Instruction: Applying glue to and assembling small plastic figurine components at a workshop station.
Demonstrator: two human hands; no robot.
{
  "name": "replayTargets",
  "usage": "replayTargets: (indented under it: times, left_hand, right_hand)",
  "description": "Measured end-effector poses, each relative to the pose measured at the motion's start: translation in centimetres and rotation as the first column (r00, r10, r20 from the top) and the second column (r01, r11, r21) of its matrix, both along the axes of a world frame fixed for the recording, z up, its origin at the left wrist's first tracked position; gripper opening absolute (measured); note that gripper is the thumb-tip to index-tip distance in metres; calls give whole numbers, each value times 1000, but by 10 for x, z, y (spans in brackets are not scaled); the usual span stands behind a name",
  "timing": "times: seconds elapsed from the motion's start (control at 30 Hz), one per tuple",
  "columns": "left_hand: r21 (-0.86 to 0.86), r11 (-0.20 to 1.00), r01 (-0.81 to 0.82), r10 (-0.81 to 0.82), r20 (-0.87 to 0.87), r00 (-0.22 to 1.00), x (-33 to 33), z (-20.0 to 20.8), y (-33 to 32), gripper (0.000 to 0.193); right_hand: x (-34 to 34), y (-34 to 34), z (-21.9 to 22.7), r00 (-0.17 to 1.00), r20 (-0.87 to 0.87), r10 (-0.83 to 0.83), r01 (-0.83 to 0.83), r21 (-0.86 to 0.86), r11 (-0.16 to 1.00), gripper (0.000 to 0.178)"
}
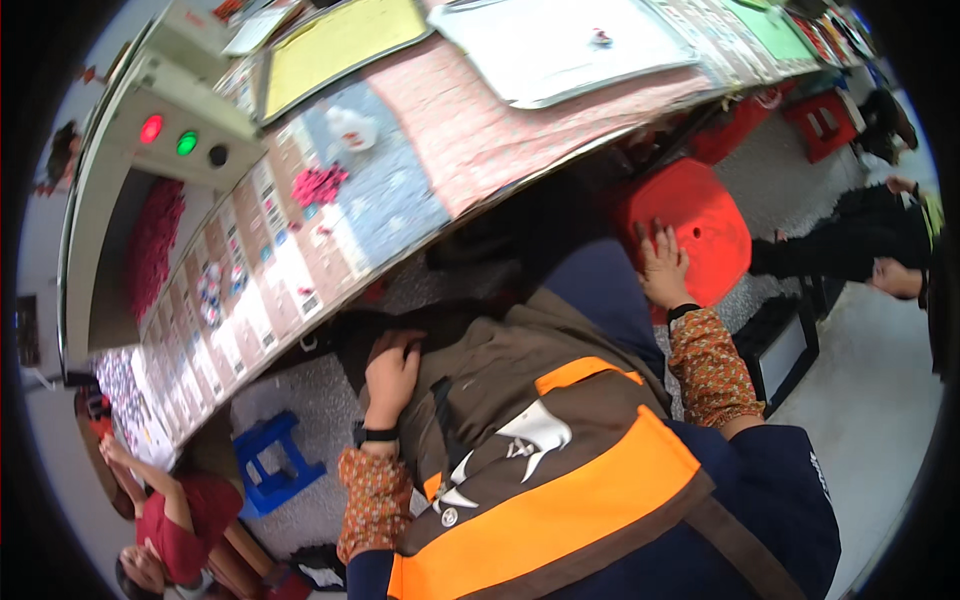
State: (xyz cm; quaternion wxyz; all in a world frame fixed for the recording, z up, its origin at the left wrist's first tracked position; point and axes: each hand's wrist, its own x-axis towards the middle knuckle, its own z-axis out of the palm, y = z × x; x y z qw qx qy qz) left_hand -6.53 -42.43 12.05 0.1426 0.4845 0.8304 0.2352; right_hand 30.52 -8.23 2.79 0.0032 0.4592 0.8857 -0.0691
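My right hand [662, 268] lies on the edge of a red plastic stool [705, 225], its fingers spread over the seat and holding nothing. My left hand [393, 378] rests on my lap beside the brown and orange apron [560, 480], its fingers laid over dark cloth with no object in them. Beyond my knees runs a long worktable. On it, nearest my left side, sit a small pile of magenta pieces [320, 185] and a crumpled clear plastic bag [350, 128] on blue patterned cloth [385, 190].
A cream machine [150, 120] with red, green and black buttons stands at the table's left. A yellow tray [345, 45] and a white tray [560, 50] lie along the far side. A blue stool [275, 462] and a seated person [190, 525] are at lower left; another person [860, 235] is at right.
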Motion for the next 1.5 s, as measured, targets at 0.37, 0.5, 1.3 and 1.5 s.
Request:
replayTargets:
  times: [0.37, 0.5, 1.3, 1.5]
  left_hand:
    - [27, 999, 44, -45, 42, 998, -30, -22, -42, 14]
    - [72, 997, 8, -10, 28, 1000, -27, -22, -64, 14]
    - [104, 990, 93, -91, -17, 996, -17, -24, 7, 11]
    - [61, 992, 110, -111, 8, 994, -8, -14, 23, 13]
  right_hand:
    - [-1, -41, -26, 990, 142, 5, -13, 57, 998, 99]
    - [0, -44, -35, 976, 217, 7, -8, 6, 1000, 105]
    - [-7, -15, -14, 974, 217, -69, 75, -18, 997, 114]
    - [-17, -14, 30, 991, 118, -65, 78, -108, 991, 93]
